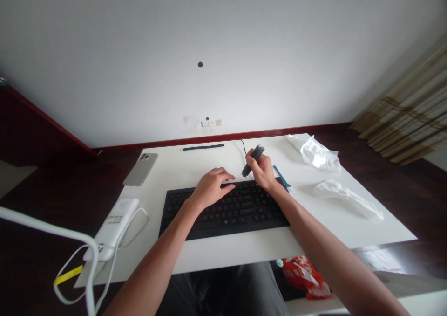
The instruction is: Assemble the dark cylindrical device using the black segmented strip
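Observation:
A black keyboard (226,211) lies across the white table in front of me. My right hand (262,170) is closed around the dark handle of a keycap puller (253,160), held tilted above the keyboard's back edge. Thin wires run from its lower end down toward the keys. Over the upper middle keys is my left hand (214,185), its thumb and forefinger apart beside the wire tips. Whether the fingers touch the wire I cannot tell. Just right of the keyboard, partly behind my right wrist, is a blue brush (282,178).
A phone (141,169) and a white power bank (113,227) with a white cable (120,246) lie at the left. A black braided strip (203,147) is at the back. Crumpled clear plastic bags (316,153) are on the right. Below the table edge is a red package (303,276).

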Motion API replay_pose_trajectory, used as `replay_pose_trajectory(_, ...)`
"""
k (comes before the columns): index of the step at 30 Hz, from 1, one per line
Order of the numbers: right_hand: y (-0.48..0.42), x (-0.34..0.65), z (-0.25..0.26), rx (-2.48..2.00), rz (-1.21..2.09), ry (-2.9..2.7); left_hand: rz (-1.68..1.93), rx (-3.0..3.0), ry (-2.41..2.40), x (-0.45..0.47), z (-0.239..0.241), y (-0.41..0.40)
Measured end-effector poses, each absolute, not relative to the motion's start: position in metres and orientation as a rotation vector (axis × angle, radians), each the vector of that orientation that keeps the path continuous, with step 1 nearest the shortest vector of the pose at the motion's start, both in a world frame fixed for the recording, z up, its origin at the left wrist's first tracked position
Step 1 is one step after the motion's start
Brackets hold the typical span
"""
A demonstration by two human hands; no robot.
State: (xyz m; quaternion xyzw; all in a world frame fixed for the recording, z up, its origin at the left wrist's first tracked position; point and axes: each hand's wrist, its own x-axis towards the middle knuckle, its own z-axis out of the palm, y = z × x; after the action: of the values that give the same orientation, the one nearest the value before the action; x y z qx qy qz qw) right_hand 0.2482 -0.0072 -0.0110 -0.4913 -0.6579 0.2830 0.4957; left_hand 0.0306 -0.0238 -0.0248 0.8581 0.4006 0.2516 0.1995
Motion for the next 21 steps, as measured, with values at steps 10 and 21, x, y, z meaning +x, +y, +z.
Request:
replay_pose_trajectory(10,-0.005,0.247,-0.019,-1.273,0.686,-1.788,0.598,2.456,1.127,0.036,-0.036,-0.024)
replay_pose_trajectory(21,-0.001,0.247,-0.023,-1.316,0.714,-1.792,0.589,2.435,1.145,0.036,-0.030,-0.026)
